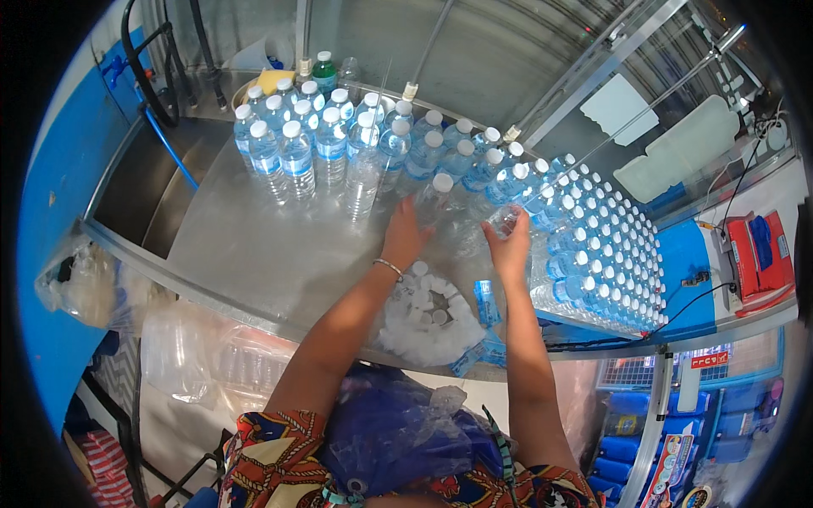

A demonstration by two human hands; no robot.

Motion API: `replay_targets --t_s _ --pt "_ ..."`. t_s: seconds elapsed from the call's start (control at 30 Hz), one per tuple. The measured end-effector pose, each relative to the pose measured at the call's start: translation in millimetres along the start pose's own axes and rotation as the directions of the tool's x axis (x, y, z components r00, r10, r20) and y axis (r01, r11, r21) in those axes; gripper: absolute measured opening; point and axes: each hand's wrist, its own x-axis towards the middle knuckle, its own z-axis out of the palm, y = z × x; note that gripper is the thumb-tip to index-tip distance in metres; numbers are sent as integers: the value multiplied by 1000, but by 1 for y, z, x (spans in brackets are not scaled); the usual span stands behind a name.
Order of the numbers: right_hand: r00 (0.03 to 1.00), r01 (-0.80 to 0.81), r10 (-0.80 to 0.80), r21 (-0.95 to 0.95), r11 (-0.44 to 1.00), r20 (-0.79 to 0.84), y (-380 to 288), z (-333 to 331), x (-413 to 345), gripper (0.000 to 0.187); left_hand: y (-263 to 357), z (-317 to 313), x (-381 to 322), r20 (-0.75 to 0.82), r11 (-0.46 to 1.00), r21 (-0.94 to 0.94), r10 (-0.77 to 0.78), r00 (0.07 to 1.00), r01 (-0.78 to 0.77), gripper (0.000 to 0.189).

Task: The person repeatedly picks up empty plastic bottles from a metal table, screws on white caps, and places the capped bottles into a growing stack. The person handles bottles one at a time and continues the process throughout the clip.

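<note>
My left hand [406, 232], with a bracelet at its wrist, is curled around an unlabelled clear bottle [437, 197] that has a white cap. To its right, the thumb and fingers of my right hand [511, 247] curve around another clear plastic bottle [506, 219]; its lower part is hard to make out against the steel. Between my forearms lies an open plastic bag of white caps [438, 311]. Strips of blue labels [486, 303] rest beside the bag, close to my right forearm. Rows of capped, blue-labelled water bottles [296, 159] stand just beyond my hands.
The steel counter [235, 235] has a sink [159, 184] at its left end, with a blue pipe [168, 149] over it. A dense block of capped bottles [603, 254] fills the right side. Beyond stands a glass panel [508, 57]. A red box [759, 254] sits far right.
</note>
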Motion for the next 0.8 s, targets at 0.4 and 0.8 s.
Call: replay_targets --t_s 0.4,0.8 --pt "999 7 -5 -48 999 50 -32 -29 10 60 1 -3 0 38 999 -12 -44 998 44 81" --pt "995 97 -98 -33 995 -26 -21 -25 10 62 3 -4 0 9 1000 -3 5 1000 -5 76"
